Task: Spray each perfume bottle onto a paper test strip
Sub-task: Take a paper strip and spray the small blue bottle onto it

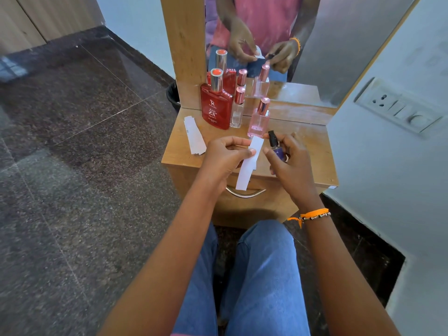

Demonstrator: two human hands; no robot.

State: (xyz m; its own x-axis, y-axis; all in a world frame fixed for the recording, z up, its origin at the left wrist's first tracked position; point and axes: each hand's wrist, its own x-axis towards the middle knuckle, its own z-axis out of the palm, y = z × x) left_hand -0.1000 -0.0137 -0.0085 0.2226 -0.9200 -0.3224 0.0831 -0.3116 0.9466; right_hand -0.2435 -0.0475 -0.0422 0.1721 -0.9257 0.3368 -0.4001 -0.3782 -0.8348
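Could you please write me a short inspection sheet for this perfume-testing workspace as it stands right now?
Surface: wooden dresser top with a mirror behind and a drawer handle below.
Job's things: red perfume bottle, slim clear bottle and pink bottle stand upright and capped; spare test strips lie stacked at the left.
Clutter: nothing seen.
Hands: left hand pinches a paper test strip; right hand holds a small purple bottle, black sprayer beside the strip.
Cables: nothing seen.
Surroundings: wall socket panel at the right, dark granite floor, dark bin behind the dresser.
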